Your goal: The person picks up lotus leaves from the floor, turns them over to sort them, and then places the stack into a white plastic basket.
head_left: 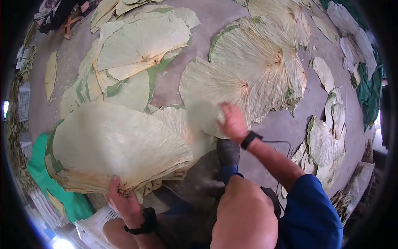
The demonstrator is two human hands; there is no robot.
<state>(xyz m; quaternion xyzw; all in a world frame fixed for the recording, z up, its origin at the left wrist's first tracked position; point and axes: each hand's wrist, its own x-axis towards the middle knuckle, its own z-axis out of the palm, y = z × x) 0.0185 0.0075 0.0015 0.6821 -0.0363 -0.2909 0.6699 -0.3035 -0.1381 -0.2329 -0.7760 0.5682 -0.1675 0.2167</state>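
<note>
My left hand (123, 202) grips the lower edge of a thick stack of folded dried lotus leaves (120, 141), with the thumb on top and the other fingers hidden underneath. The stack is pale green with browned edges. My right hand (234, 123) is closed, its fingers curled at the edge of a pale lotus leaf (204, 116) that is smeared by motion. Just beyond it, several opened lotus leaves (232, 79) overlap on the floor, with brown centres and wrinkled surfaces.
More folded leaves (141, 41) lie at upper left. A smaller heap of leaves (326, 139) is on the right of the grey floor (265, 145). Green cloth (62, 182) and a white plastic crate (97, 226) are at lower left. My shoe (228, 151) stands near the spread leaves.
</note>
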